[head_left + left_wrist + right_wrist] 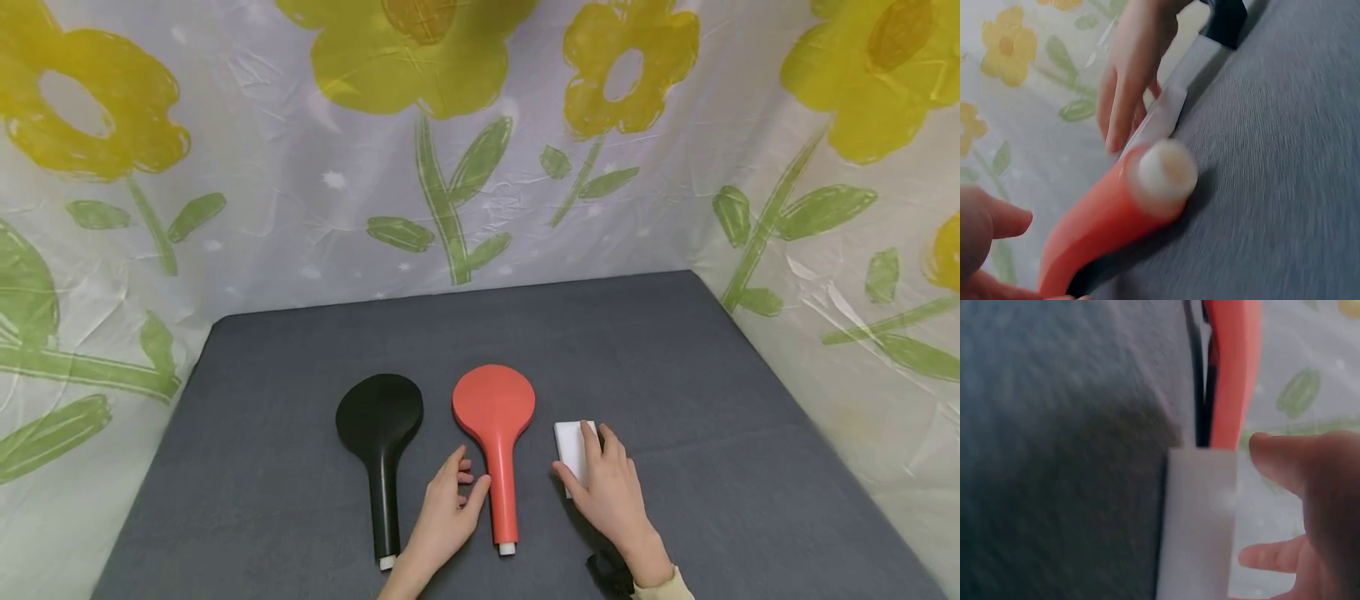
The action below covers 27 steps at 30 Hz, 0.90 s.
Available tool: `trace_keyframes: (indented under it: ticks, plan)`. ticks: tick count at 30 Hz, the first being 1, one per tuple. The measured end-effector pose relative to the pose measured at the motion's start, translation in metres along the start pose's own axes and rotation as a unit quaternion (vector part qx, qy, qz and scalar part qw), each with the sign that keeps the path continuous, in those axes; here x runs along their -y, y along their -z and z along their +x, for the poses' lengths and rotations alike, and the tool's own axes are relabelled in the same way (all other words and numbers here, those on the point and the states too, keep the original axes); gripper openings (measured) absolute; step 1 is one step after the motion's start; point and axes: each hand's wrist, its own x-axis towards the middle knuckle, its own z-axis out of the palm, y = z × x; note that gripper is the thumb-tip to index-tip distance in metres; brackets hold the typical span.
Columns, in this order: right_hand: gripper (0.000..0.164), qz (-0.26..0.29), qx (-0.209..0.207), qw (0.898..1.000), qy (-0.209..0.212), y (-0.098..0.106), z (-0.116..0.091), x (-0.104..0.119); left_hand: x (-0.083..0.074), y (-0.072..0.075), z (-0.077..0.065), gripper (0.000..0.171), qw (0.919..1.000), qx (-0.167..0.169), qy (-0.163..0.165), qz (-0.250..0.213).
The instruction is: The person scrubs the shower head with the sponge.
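A red paddle-shaped thing (494, 406), with a round flat head and a white-tipped handle, lies on the dark grey table (300, 500). My left hand (444, 510) is just left of its handle, fingers loosely bent and thumb tip right at the handle. A black one of the same shape (380, 417) lies to the left of that hand. My right hand (611, 492) hovers over a small white box (570, 446), fingers spread and partly hiding it. The right wrist view shows the thumb and fingers apart beside the white box (1200, 519).
A black strap or device (609, 573) sits at my right wrist, by a pale sleeve (663, 590). White sheeting with yellow flowers (262, 208) hangs behind the table and along both sides. The table's back edge (450, 293) meets the sheeting.
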Motion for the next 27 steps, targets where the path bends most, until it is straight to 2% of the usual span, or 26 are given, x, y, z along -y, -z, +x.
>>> trace_keyframes:
  ticks: [6, 9, 16, 22, 27]
  plan:
    - [0.072, -0.018, 0.009, 1.0, -0.003, -0.005, -0.002, 0.004, -0.006, -0.014, 0.006, 0.061, 0.9995, -0.025, 0.019, -0.009]
    - [0.071, -0.019, 0.008, 1.0, -0.001, -0.006, -0.002, 0.004, -0.009, -0.015, 0.009, 0.061, 0.9992, -0.015, 0.036, -0.003]
    - [0.069, -0.019, 0.001, 1.0, 0.001, -0.007, -0.001, 0.004, -0.012, -0.017, 0.013, 0.06, 0.9972, 0.02, 0.065, -0.033]
    - [0.068, -0.023, 0.004, 1.0, -0.001, -0.006, -0.001, 0.004, -0.01, -0.019, 0.015, 0.063, 0.9951, 0.026, 0.073, -0.061]
    - [0.068, -0.024, 0.011, 1.0, -0.005, -0.006, 0.0, 0.004, -0.007, -0.018, 0.016, 0.074, 0.9921, 0.042, 0.077, -0.09]
